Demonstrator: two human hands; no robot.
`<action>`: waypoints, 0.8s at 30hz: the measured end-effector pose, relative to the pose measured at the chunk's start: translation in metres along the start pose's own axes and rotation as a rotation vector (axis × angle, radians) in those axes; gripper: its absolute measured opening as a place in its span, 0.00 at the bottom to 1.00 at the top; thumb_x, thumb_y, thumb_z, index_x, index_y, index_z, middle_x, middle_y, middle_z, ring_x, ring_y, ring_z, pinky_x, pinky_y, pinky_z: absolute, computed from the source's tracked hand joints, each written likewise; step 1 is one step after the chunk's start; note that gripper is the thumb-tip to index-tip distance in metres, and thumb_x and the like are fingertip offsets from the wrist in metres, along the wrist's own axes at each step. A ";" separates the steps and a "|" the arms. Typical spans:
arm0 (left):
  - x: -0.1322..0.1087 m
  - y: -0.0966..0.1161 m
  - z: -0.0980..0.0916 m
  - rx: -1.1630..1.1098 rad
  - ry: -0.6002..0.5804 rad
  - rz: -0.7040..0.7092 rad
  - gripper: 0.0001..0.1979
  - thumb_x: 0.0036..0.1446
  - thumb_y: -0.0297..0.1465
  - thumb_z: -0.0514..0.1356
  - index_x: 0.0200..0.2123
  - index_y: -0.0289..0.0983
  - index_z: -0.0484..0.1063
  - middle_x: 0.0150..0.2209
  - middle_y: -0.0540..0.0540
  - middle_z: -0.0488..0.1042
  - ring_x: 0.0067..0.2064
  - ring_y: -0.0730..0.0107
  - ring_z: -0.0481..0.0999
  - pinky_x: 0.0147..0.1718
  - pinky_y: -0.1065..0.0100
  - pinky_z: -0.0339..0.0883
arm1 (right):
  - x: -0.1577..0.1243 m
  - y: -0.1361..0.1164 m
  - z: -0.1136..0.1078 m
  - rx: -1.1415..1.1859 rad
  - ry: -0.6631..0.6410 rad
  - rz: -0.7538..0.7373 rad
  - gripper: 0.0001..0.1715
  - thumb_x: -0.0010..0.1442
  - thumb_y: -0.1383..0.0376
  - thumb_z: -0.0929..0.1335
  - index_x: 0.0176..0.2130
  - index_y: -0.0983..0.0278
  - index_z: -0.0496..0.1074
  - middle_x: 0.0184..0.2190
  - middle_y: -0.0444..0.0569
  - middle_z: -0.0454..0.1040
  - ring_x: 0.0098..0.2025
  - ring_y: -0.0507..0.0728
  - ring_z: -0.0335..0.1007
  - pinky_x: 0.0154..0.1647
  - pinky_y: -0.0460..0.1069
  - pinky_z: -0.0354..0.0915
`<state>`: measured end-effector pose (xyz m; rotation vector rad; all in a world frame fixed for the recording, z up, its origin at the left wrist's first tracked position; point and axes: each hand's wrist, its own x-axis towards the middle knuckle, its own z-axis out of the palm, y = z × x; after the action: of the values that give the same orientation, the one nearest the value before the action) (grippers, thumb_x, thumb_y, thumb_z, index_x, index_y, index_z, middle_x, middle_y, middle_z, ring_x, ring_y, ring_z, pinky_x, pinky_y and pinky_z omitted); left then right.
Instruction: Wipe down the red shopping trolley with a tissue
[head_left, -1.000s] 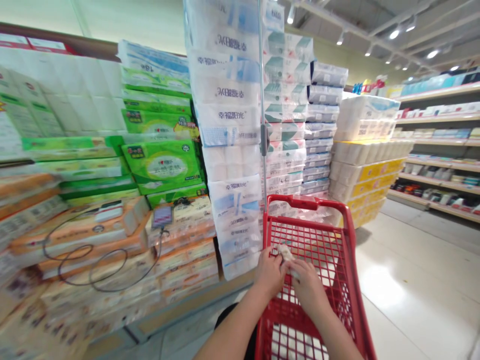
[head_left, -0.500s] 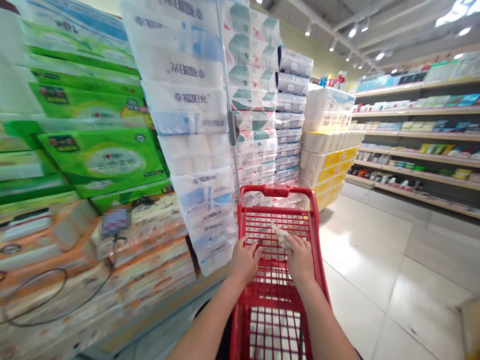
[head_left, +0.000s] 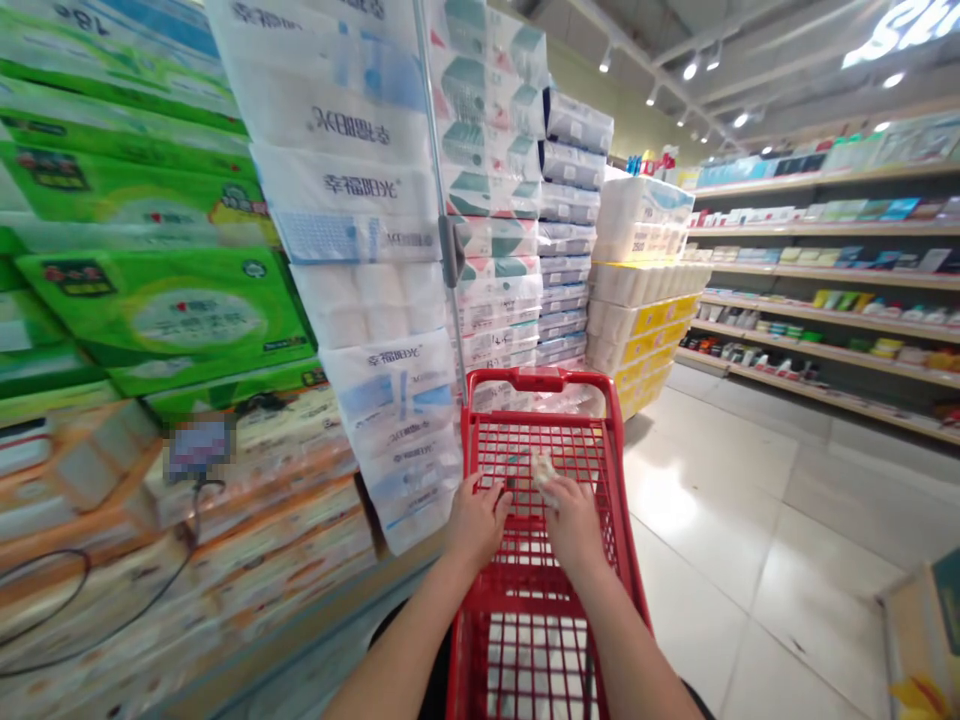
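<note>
A red shopping cart (head_left: 626,545) with a plastic grid stands right in front of me. Over the left side of its grid is my left hand (head_left: 478,520), fingers apart and slightly bent, holding nothing. Whether those fingers touch the grid I cannot tell. My right hand (head_left: 574,515) is closed on a crumpled whitish cloth or tissue (head_left: 541,468), which pokes out past the fingertips above the right half of the grid. The hand covers part of it.
Tall stacks of white toilet roll packs (head_left: 375,310) rise beyond the cart's left side, beside green tissue packs (head_left: 165,310). Yellow-and-white packs (head_left: 645,330) stand further ahead. Tiled floor (head_left: 720,560) runs along the right, up to stocked shelves (head_left: 825,275). A wooden-edged stand (head_left: 900,640) is at lower right.
The stacks and cart have shifted a little left in view, and more of the stand at right shows. My right hand with the whitish cloth or tissue has moved slightly left over the grid.
</note>
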<state>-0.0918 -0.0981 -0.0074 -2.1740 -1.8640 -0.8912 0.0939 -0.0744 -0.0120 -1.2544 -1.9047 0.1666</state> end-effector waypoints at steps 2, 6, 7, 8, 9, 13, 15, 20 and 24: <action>0.000 -0.001 0.000 -0.010 -0.009 -0.001 0.23 0.67 0.40 0.47 0.49 0.34 0.76 0.41 0.40 0.79 0.59 0.54 0.64 0.58 0.49 0.63 | -0.002 -0.008 0.004 0.080 -0.102 -0.078 0.30 0.48 0.80 0.62 0.45 0.58 0.76 0.46 0.49 0.73 0.45 0.59 0.64 0.47 0.53 0.64; 0.000 -0.002 0.000 -0.008 -0.028 -0.005 0.24 0.67 0.41 0.46 0.50 0.34 0.75 0.44 0.39 0.79 0.60 0.55 0.63 0.59 0.50 0.61 | 0.002 -0.009 0.001 0.214 0.078 0.092 0.37 0.47 0.78 0.61 0.55 0.61 0.69 0.44 0.52 0.69 0.46 0.59 0.65 0.49 0.55 0.66; -0.001 -0.002 0.000 -0.007 -0.027 -0.009 0.24 0.67 0.41 0.46 0.50 0.34 0.75 0.45 0.40 0.78 0.60 0.55 0.63 0.59 0.51 0.61 | 0.004 -0.007 -0.001 0.259 0.138 0.133 0.36 0.49 0.77 0.60 0.56 0.61 0.68 0.44 0.52 0.68 0.46 0.59 0.66 0.48 0.55 0.67; -0.001 -0.002 0.000 -0.005 -0.028 -0.013 0.24 0.67 0.41 0.46 0.49 0.35 0.75 0.45 0.40 0.78 0.60 0.56 0.63 0.59 0.51 0.61 | 0.005 -0.004 -0.003 0.307 0.167 0.137 0.34 0.50 0.77 0.60 0.55 0.61 0.69 0.44 0.53 0.67 0.45 0.59 0.67 0.47 0.55 0.68; -0.001 -0.001 0.000 -0.004 -0.030 -0.014 0.24 0.67 0.41 0.45 0.49 0.35 0.76 0.45 0.40 0.78 0.60 0.56 0.63 0.59 0.51 0.61 | 0.007 -0.001 -0.005 0.351 0.163 0.107 0.31 0.52 0.76 0.59 0.53 0.61 0.71 0.44 0.52 0.67 0.45 0.58 0.68 0.45 0.54 0.69; -0.001 0.001 -0.002 -0.009 -0.042 -0.018 0.24 0.67 0.42 0.45 0.48 0.37 0.76 0.42 0.41 0.80 0.60 0.55 0.64 0.58 0.51 0.60 | 0.006 -0.004 0.002 0.339 0.071 -0.114 0.19 0.58 0.73 0.61 0.40 0.60 0.77 0.48 0.53 0.67 0.48 0.58 0.68 0.45 0.53 0.70; 0.000 0.002 -0.002 -0.020 -0.034 -0.023 0.23 0.67 0.42 0.45 0.49 0.37 0.76 0.42 0.42 0.80 0.60 0.56 0.64 0.59 0.50 0.60 | 0.001 -0.014 0.010 0.199 0.045 -0.158 0.13 0.58 0.71 0.64 0.35 0.60 0.77 0.50 0.53 0.70 0.54 0.61 0.65 0.51 0.57 0.67; -0.001 0.002 -0.004 -0.031 -0.049 -0.033 0.24 0.67 0.42 0.45 0.48 0.36 0.76 0.43 0.41 0.80 0.60 0.55 0.63 0.59 0.49 0.59 | -0.010 -0.029 0.020 -0.014 -0.083 -0.171 0.14 0.54 0.70 0.67 0.41 0.61 0.76 0.55 0.54 0.70 0.65 0.67 0.52 0.62 0.64 0.56; -0.001 0.002 -0.006 -0.038 -0.047 -0.034 0.24 0.67 0.42 0.45 0.49 0.36 0.76 0.44 0.41 0.79 0.61 0.56 0.63 0.60 0.50 0.59 | -0.002 -0.005 0.010 0.027 0.005 -0.106 0.16 0.57 0.74 0.62 0.42 0.63 0.75 0.58 0.56 0.66 0.64 0.63 0.55 0.61 0.62 0.59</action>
<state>-0.0917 -0.1024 -0.0030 -2.2096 -1.9268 -0.8967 0.0837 -0.0753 -0.0163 -1.1319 -1.9533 0.1326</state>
